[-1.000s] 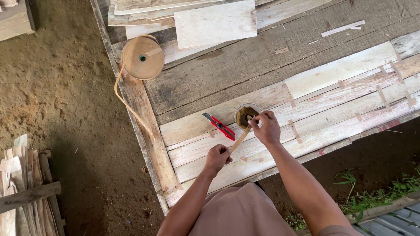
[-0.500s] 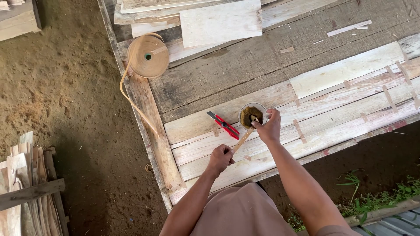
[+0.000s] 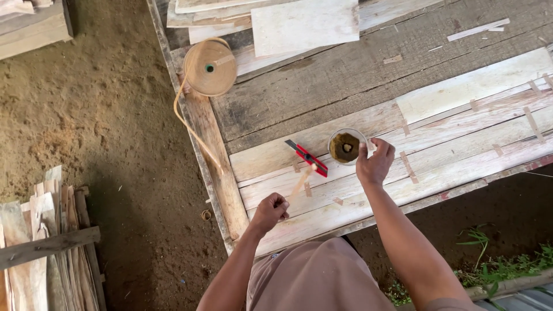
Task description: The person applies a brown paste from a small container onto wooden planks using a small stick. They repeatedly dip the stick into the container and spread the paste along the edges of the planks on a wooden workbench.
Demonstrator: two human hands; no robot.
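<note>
A: Eyes on the left hand (image 3: 269,208), low at the near edge of the table (image 3: 345,75). Fingers curled tight, pinching the near end of a thin tan strip (image 3: 300,183).

B: And the strip runs where?

A: Up and to the right from that fist, slanting across the pale boards (image 3: 449,138). Its far tip ends just at the red and black knife (image 3: 307,156), right beside the handle. Whether it touches the knife, I cannot tell.

B: Right hand?

A: The right hand (image 3: 375,163) sits just to the right of a small round cup (image 3: 346,146) holding something brown. Fingers bent, thumb and fingertips pressed against the cup's right rim. A small pale thing shows at the fingertips, too small to name.

B: So the strip is well clear of that hand?

A: Yes, the strip is held by the left hand alone. The knife lies between the strip's tip and the cup, set on a slant.

B: Anything else on the bench?

A: A roll of tan tape (image 3: 211,67) stands at the far left corner, a loose tail drooping down along the table's left edge. Flat pale planks (image 3: 305,24) are stacked farther back. Short tan patches dot the seams of the boards on the right. Bare dirt (image 3: 86,126) lies left of the table, with a bundle of thin wood sheets (image 3: 46,242) at the near left.
</note>
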